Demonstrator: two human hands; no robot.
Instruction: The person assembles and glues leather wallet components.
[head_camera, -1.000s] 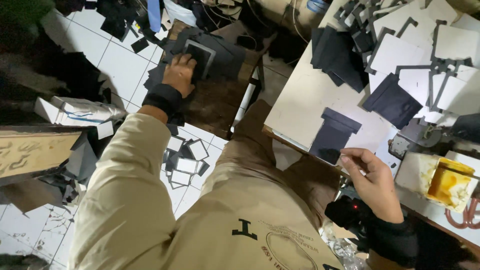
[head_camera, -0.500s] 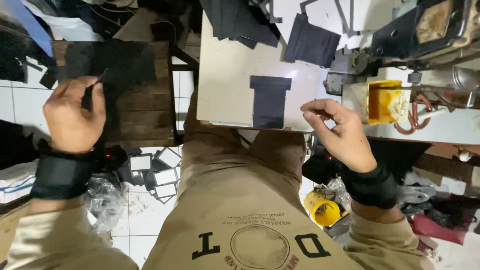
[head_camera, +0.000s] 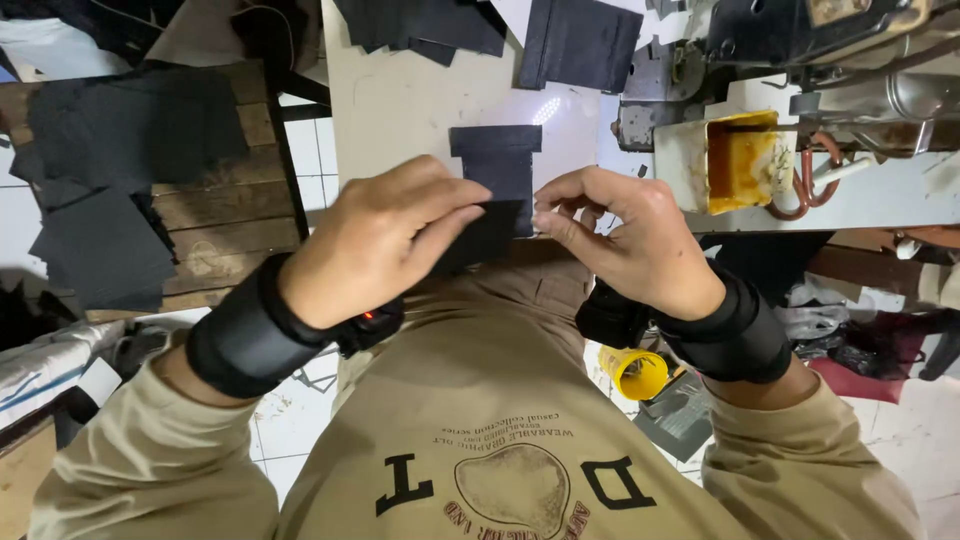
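My left hand (head_camera: 375, 240) and my right hand (head_camera: 620, 240) meet at the near edge of the white worktable (head_camera: 400, 110). Between their fingertips they pinch a small dark fabric piece (head_camera: 490, 232), one hand on each side of it. A T-shaped dark fabric piece (head_camera: 497, 160) lies flat on the table just beyond it. Both wrists wear black bands.
A wooden bench (head_camera: 225, 215) at the left carries a stack of dark fabric pieces (head_camera: 110, 190). More dark pieces (head_camera: 580, 40) lie at the table's far side. A white box with yellow glue (head_camera: 740, 160) and a sewing machine (head_camera: 800, 30) stand at the right. A yellow cone (head_camera: 635, 372) lies below.
My left hand has come from the wooden bench to the table's edge with a dark piece. My right hand has moved in, and both now pinch it.
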